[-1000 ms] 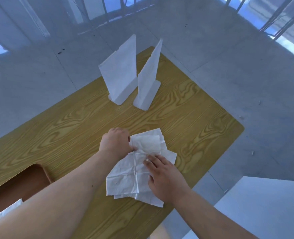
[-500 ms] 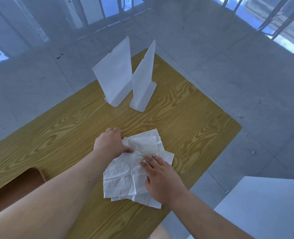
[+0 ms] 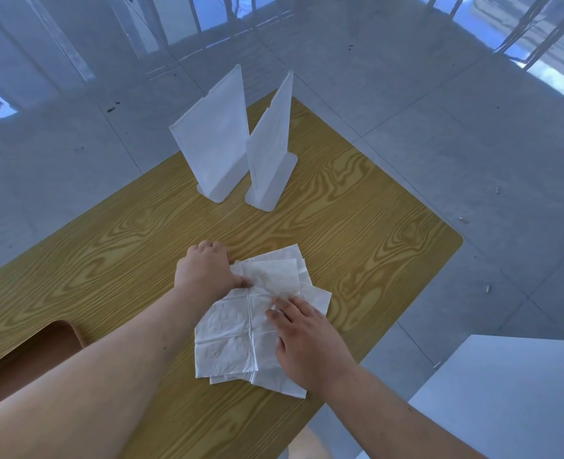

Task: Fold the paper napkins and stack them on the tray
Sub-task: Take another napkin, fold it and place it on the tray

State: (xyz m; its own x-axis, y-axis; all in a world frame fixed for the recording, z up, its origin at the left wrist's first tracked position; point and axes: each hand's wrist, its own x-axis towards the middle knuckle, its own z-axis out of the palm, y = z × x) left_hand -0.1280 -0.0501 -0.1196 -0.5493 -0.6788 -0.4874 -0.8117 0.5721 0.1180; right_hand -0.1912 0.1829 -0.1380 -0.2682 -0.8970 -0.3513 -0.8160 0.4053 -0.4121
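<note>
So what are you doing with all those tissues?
A person is working on a loose pile of white paper napkins on the yellow wood-grain table. The left hand grips the top napkin's edge; the right hand presses flat on the pile. The brown tray sits at the left.

Left hand [image 3: 204, 276] & right hand [image 3: 310, 346] bare, both forearms bare up to btm edge of view

White napkins [image 3: 234, 339], wood-grained yellow table [image 3: 356, 226], brown tray [image 3: 25, 359].
</note>
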